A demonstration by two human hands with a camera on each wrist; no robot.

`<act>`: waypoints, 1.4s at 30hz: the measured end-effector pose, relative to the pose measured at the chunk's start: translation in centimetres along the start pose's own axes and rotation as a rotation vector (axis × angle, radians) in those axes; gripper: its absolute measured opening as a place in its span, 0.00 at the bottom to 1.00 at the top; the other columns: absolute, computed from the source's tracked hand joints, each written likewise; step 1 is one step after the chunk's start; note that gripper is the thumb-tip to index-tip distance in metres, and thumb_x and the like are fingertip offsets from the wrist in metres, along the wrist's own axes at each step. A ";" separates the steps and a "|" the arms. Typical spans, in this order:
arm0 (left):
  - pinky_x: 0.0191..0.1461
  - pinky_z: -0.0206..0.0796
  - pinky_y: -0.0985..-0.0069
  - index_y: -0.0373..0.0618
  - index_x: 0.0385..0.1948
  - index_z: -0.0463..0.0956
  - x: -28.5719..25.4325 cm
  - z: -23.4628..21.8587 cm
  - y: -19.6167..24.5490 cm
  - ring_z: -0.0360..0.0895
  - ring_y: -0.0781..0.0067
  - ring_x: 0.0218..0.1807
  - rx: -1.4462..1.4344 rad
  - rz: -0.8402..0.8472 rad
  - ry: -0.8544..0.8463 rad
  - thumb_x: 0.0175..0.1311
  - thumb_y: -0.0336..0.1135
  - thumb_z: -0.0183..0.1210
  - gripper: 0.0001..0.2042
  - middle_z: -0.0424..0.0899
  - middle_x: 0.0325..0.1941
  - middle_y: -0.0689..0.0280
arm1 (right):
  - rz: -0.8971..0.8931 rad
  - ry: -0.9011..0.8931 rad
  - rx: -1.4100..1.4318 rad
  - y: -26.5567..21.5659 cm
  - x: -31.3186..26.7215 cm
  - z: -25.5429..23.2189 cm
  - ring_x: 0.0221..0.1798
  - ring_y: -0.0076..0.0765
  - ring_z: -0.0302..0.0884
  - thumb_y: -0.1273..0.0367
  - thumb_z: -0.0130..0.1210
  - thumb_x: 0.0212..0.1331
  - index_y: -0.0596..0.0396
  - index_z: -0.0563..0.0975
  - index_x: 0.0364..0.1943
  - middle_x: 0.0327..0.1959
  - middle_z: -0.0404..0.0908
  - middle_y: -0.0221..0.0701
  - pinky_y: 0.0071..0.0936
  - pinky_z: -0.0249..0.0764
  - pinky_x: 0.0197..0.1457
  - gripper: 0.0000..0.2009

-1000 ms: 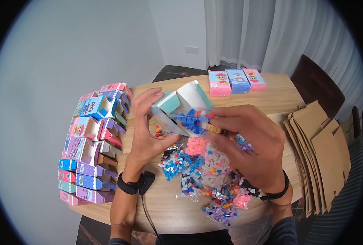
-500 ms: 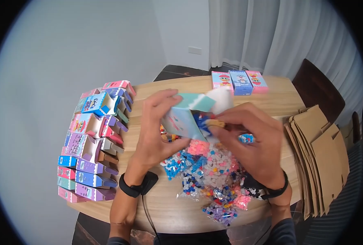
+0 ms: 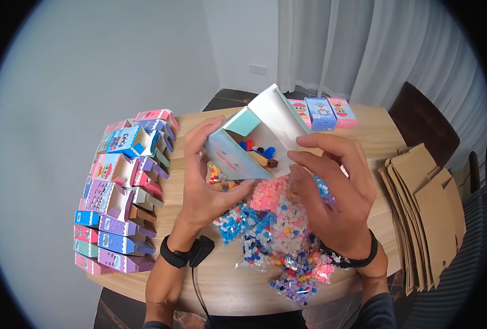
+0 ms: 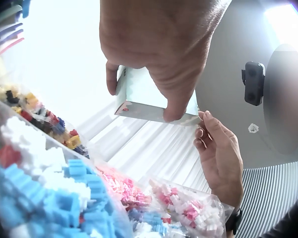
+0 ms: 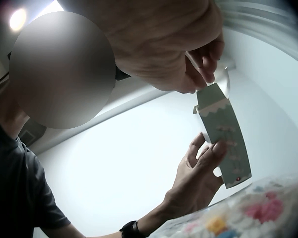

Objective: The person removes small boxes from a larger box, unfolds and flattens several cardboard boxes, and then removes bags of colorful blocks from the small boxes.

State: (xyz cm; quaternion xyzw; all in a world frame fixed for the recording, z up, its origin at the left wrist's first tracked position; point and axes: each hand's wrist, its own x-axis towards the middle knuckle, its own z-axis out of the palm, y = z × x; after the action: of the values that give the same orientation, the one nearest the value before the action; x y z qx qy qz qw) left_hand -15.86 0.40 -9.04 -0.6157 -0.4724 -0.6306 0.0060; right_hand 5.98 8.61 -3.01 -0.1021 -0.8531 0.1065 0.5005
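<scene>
My left hand (image 3: 208,178) grips a mint-green cardboard box (image 3: 230,156), thumb along the lower side and fingers around the far side. The box is tilted, its open end toward the right and its white-lined flap (image 3: 273,112) raised. Inside lie blue, red, tan and brown small building bricks (image 3: 261,154). My right hand (image 3: 339,189) is at the opening, fingertips right at the box's edge and the thumb apart from them. Below both hands, clear bags of small bricks (image 3: 287,225) lie heaped on the wooden table (image 3: 221,290).
Rows of opened colourful boxes (image 3: 115,208) line the table's left side. Three printed boxes (image 3: 321,112) stand at the back. Flattened brown cardboard (image 3: 427,219) is stacked at the right edge, by a dark chair (image 3: 427,118). A cable (image 3: 196,290) runs from the left wrist.
The bricks that my right hand was holding at the box opening now lie inside, and its fingers have parted. The box has turned, showing more of its inside.
</scene>
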 end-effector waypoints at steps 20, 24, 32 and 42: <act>0.71 0.69 0.59 0.44 0.72 0.59 -0.8 1.6 0.4 0.71 0.53 0.70 -0.205 -0.058 -0.028 0.43 0.26 0.80 0.50 0.68 0.71 0.52 | 0.196 0.109 0.461 2.2 0.3 2.3 0.53 0.36 0.85 0.79 0.70 0.56 0.61 0.81 0.58 0.64 0.77 0.44 0.28 0.82 0.50 0.23; 0.67 0.69 0.57 0.44 0.74 0.61 -0.7 1.9 1.4 0.72 0.45 0.68 0.072 0.061 -0.097 0.41 0.30 0.81 0.52 0.72 0.67 0.50 | 0.131 0.076 0.331 2.3 0.8 1.9 0.56 0.44 0.84 0.78 0.67 0.59 0.58 0.85 0.53 0.62 0.77 0.44 0.34 0.82 0.53 0.17; 0.68 0.69 0.59 0.50 0.76 0.62 -0.2 1.3 2.8 0.72 0.52 0.69 0.215 0.031 -0.296 0.45 0.32 0.80 0.50 0.69 0.70 0.51 | 0.245 -0.022 0.320 2.3 0.7 1.7 0.51 0.44 0.85 0.78 0.65 0.61 0.57 0.86 0.49 0.57 0.80 0.44 0.36 0.82 0.50 0.12; 0.67 0.68 0.60 0.48 0.71 0.67 0.2 1.3 3.2 0.74 0.53 0.65 0.171 -0.013 -0.208 0.45 0.31 0.79 0.45 0.74 0.64 0.54 | 0.061 -0.127 0.325 2.8 0.6 1.7 0.48 0.41 0.86 0.73 0.60 0.69 0.57 0.81 0.61 0.60 0.83 0.45 0.33 0.81 0.53 0.17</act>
State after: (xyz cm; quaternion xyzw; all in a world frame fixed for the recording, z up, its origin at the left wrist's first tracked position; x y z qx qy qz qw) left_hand -13.06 -0.48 -7.27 -0.6717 -0.5267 -0.5209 0.0054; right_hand 4.42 11.31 -4.10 -0.0388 -0.8511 0.2645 0.4519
